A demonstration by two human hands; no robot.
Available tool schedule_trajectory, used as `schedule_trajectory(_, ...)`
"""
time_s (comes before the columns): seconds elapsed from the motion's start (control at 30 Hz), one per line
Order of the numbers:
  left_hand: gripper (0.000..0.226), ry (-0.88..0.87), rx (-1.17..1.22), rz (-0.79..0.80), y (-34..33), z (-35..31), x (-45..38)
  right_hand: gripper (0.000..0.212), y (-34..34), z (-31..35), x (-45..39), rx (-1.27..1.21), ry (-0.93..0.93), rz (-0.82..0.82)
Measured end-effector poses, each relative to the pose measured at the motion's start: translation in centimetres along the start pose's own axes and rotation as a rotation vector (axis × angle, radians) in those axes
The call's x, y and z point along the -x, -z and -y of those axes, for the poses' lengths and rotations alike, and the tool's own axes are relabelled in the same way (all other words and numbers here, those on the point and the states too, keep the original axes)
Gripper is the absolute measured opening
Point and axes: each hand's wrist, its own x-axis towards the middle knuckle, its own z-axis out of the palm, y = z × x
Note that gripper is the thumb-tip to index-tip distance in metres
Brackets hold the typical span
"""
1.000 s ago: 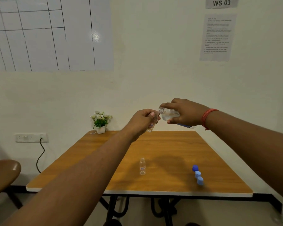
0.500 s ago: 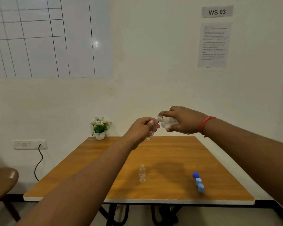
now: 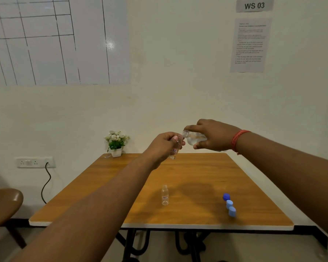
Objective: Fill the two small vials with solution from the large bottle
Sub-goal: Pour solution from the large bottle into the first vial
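Above table [image 3: 197, 173], right hand [image 3: 214, 135] tipping large bottle [image 3: 192, 138]

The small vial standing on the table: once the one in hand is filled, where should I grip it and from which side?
Pinch the vial on the table round its straight labelled body, below the narrow neck, probably coming from the left with the left hand. It stands upright, uncapped and apart from the blue caps, so a side grip keeps the mouth free for the large bottle held in the right hand.
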Motion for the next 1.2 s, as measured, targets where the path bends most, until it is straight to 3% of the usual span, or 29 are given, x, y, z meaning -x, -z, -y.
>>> schedule_trajectory(1.2, 0.027, 0.004, -0.001, 0.006, -0.22, 0.68, 0.42, 0.068, -0.12, 0.19, 0.19, 0.069, 0.026, 0.042)
